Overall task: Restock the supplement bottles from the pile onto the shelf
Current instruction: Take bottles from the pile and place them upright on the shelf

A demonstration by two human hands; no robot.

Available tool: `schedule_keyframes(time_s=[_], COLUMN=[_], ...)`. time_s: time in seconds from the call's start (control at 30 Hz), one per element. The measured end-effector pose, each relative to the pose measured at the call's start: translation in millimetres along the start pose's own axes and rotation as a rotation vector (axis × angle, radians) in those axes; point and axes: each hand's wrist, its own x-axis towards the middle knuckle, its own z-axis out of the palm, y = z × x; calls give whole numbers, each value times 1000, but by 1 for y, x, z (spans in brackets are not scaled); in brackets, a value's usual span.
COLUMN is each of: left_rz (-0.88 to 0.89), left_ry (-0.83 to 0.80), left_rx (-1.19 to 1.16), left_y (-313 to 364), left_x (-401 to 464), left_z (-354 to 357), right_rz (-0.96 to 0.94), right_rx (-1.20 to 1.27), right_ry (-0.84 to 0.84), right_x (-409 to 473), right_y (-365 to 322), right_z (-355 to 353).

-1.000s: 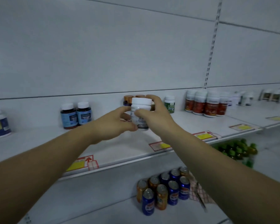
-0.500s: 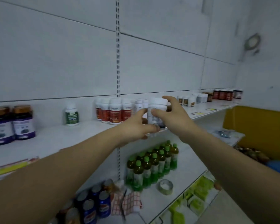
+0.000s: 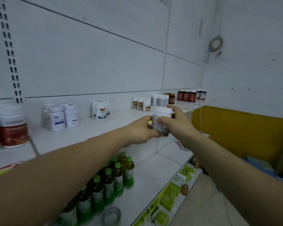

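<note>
Both hands still hold 1 white-capped supplement bottle, carried rightward along the shelf since a second ago, so placement looks near. Left hand and right hand curl round its smooth cylindrical plastic body, above the shelf's flat white front edge.

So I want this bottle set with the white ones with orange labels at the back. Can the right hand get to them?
Probably yes. The right hand and left hand grip the bottle just in front of the orange-label bottles, and bare shelf lies between.
</note>
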Motion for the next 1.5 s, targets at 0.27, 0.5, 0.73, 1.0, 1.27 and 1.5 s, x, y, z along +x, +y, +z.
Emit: schedule_keyframes(time_s=[0.27,0.5,0.73,1.0,1.27,1.5], left_rz=[-7,-53,-190,-534,-659,-670], left_ry=[8,-15,20,62,-5,23], left_rx=[166,420,665,688,854,779], left_y=[-32,-51,-68,-88,-97,-90], left_x=[172,295,401,483,493,491], left_z=[-4,7,29,49,54,55], right_rz=[-18,-42,-122,-166,-244,-234], right_rx=[-125,-216,-273,-229,-269,-293], right_ry=[75,29,-100,-345,-463,-489], right_x=[141,260,400,498,533,533], right_y=[66,119,194,256,271,270], right_z=[-46,-84,-132,-154,-150,-150])
